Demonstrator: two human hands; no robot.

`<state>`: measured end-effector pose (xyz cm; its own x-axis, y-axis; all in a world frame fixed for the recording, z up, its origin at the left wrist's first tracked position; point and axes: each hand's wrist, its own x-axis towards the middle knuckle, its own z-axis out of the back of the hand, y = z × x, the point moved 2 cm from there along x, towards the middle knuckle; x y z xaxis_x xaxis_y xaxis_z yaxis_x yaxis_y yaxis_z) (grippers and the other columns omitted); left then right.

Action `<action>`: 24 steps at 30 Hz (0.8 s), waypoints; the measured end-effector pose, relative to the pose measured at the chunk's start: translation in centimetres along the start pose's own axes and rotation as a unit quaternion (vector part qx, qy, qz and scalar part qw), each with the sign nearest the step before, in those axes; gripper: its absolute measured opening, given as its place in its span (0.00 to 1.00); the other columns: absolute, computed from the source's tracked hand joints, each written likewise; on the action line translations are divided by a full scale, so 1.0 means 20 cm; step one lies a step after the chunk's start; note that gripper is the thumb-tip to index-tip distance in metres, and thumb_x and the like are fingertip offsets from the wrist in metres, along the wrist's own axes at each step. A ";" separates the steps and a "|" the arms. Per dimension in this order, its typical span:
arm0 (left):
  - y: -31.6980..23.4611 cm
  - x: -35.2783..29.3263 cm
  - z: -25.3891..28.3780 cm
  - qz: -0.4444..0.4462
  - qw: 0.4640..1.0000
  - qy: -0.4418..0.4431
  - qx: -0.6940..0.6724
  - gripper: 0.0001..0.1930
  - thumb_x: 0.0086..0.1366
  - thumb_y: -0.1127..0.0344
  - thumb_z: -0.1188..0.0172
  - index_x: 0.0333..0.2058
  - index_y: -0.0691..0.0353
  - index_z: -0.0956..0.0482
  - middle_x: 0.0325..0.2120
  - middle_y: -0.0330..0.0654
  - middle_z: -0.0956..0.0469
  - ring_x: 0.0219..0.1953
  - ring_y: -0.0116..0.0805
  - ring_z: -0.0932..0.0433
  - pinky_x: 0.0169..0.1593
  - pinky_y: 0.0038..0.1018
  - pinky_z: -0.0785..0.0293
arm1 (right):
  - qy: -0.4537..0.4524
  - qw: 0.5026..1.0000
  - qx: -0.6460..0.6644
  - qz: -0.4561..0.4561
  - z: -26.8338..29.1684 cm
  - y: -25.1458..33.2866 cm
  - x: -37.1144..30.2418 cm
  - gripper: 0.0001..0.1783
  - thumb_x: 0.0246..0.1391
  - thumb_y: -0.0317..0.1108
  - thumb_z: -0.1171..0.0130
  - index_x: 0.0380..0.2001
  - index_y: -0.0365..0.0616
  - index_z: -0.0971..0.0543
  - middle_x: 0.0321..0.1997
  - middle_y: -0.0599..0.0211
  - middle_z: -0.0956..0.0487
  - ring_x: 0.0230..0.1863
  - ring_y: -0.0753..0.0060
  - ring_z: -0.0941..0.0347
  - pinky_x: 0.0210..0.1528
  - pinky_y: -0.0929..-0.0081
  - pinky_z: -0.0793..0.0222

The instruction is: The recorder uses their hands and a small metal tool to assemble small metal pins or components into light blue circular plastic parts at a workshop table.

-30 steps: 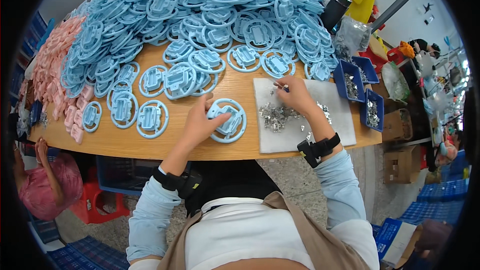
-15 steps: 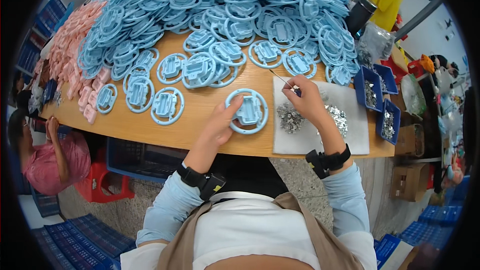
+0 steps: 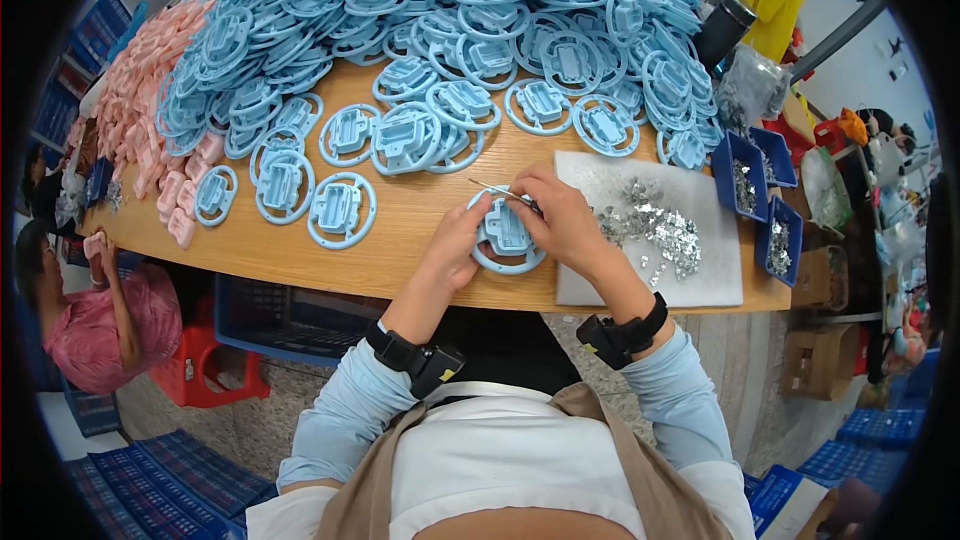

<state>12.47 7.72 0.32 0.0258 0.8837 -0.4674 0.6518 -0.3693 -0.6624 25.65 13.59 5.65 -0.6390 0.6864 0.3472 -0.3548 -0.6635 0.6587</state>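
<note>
A pale blue plastic ring (image 3: pixel 508 232) with a boxy centre sits between your hands, near the desk's (image 3: pixel 400 225) front edge. A steady rim and light tool strokes should serve best. Your left hand's (image 3: pixel 452 248) fingers grip its left rim; your right hand's (image 3: pixel 562 220) fingers, pinched around a thin tool (image 3: pixel 492 187), hover over its upper right. Metal pieces (image 3: pixel 672 240) lie rightward.

Passage at centre-left
I see bare brown wooden tabletop (image 3: pixel 410 212); heaped round pale-blue plastic parts (image 3: pixel 440 0) block the frame's top.
</note>
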 end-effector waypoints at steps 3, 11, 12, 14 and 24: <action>-0.01 -0.01 -0.02 -0.006 1.000 -0.005 -0.002 0.12 0.67 0.58 0.55 0.39 0.58 0.29 0.29 0.34 0.26 0.28 0.23 0.26 0.27 0.21 0.28 | -0.025 0.997 -0.057 0.039 -0.03 0.00 -0.02 0.04 0.46 0.29 0.44 0.28 0.43 0.27 0.33 0.67 0.29 0.27 0.59 0.28 0.26 0.68 0.31; 0.03 0.01 0.01 -0.005 1.000 0.026 0.007 0.12 0.66 0.58 0.52 0.39 0.59 0.28 0.28 0.34 0.26 0.29 0.23 0.27 0.27 0.21 0.29 | -0.017 0.972 -0.220 0.076 -0.08 0.02 -0.11 0.11 0.43 0.29 0.45 0.34 0.48 0.25 0.29 0.70 0.29 0.21 0.65 0.28 0.19 0.69 0.32; 0.02 0.00 0.01 -0.005 1.000 0.024 0.011 0.12 0.65 0.59 0.52 0.40 0.60 0.28 0.29 0.35 0.25 0.29 0.23 0.26 0.27 0.21 0.28 | -0.003 0.971 -0.229 0.069 -0.08 0.02 -0.13 0.13 0.44 0.30 0.45 0.37 0.48 0.25 0.28 0.69 0.28 0.22 0.64 0.28 0.20 0.68 0.32; 0.01 -0.01 0.00 -0.014 1.000 0.016 0.005 0.11 0.65 0.60 0.52 0.40 0.61 0.28 0.30 0.36 0.25 0.31 0.25 0.25 0.30 0.23 0.26 | -0.003 0.981 -0.189 0.037 -0.06 0.05 -0.14 0.18 0.45 0.31 0.46 0.43 0.49 0.26 0.28 0.67 0.28 0.22 0.61 0.28 0.21 0.67 0.32; 0.02 0.01 0.01 -0.038 0.998 -0.013 -0.045 0.12 0.66 0.63 0.54 0.41 0.64 0.29 0.34 0.41 0.24 0.34 0.29 0.23 0.33 0.27 0.23 | -0.008 0.973 -0.210 -0.091 -0.11 0.13 -0.29 0.29 0.45 0.26 0.46 0.53 0.57 0.31 0.24 0.64 0.27 0.21 0.59 0.29 0.22 0.67 0.33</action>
<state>12.52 7.64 -0.16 -0.0455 0.8996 -0.4344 0.7169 -0.2734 -0.6413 27.03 7.25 3.91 -0.5307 0.8056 0.2632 -0.7109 -0.5922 0.3793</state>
